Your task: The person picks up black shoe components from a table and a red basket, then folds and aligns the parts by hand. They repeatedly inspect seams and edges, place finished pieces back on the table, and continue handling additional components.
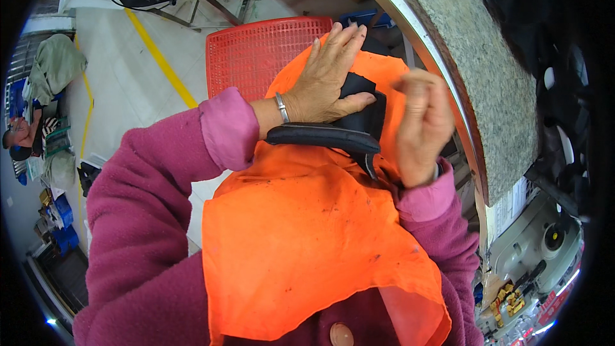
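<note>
A black fabric piece [357,84] with a thick padded strip [323,136] rests over the orange cloth [307,237] on my lap. The strip's edge has pale stitching, and a narrow tail hangs from its right end. My left hand [325,80] is open and lies flat on the piece, fingers stretched forward, thumb across the black fabric. A silver bracelet [282,108] circles that wrist. Just right of the piece, my right hand [424,125] is raised with curled, closed fingers. Motion blurs its fingertips, so anything between them cannot be made out.
Beyond my lap is a red perforated plastic basket [240,57]. A speckled stone slab [483,83] lies along the curved table edge at right, with a sewing machine [541,247] nearer me. A metal-legged stand [211,0] stands far left, near a yellow floor line [160,57].
</note>
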Tool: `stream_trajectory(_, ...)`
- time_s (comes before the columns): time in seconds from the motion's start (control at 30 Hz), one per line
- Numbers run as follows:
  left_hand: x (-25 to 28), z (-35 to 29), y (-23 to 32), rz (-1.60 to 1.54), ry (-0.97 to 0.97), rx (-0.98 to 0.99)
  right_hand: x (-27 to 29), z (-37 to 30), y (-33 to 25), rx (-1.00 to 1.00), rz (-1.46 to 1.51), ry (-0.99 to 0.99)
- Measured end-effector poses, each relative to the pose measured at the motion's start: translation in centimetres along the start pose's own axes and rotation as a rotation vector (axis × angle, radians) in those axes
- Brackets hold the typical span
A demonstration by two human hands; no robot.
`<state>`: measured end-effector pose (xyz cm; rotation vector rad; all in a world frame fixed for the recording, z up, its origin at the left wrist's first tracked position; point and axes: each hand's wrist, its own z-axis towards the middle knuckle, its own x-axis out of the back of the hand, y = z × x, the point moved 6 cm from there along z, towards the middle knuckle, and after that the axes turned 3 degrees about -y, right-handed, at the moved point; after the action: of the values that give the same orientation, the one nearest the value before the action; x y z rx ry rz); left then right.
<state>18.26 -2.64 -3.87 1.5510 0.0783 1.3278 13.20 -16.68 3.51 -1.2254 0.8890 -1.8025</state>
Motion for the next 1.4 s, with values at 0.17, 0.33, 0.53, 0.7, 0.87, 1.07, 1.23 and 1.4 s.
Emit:
stream_trajectory(0.17,-1.5,-0.6,-1.4,-0.052,-0.073,0.033,-7.8,0.4,-1.4,0.436,-0.248,-0.395)
stream_trajectory(0.33,-2.4,-1.4,-1.9,-0.071,-0.06,-0.074,-8.9,0.0,-0.2,0.411,-0.428,-0.414)
stream_trajectory(0.53,-1.3,-1.3,-2.7,-0.229,-0.253,-0.121,-8.7,0.0,0.5,0.359,-0.533,-0.431)
stream_trajectory(0.7,-0.4,-3.1,-2.9,-0.283,-0.285,0.005,-8.0,-0.7,1.2,0.366,-0.676,-0.455)
stream_trajectory(0.87,-0.7,-2.4,-2.5,-0.232,-0.283,-0.002,-7.0,-1.2,1.7,0.35,-0.682,-0.444)
stream_trajectory(1.07,-0.4,-2.4,-1.8,-0.118,-0.248,-0.005,-4.1,-2.6,4.0,0.25,-0.743,-0.398)
stream_trajectory(1.23,-0.3,-2.7,-1.4,-0.048,-0.223,0.036,0.9,-2.7,2.1,0.256,-0.649,-0.233)
stream_trajectory(1.4,-0.8,-2.6,-1.1,-0.048,-0.249,0.055,-3.9,-1.6,0.1,0.419,-0.304,-0.434)
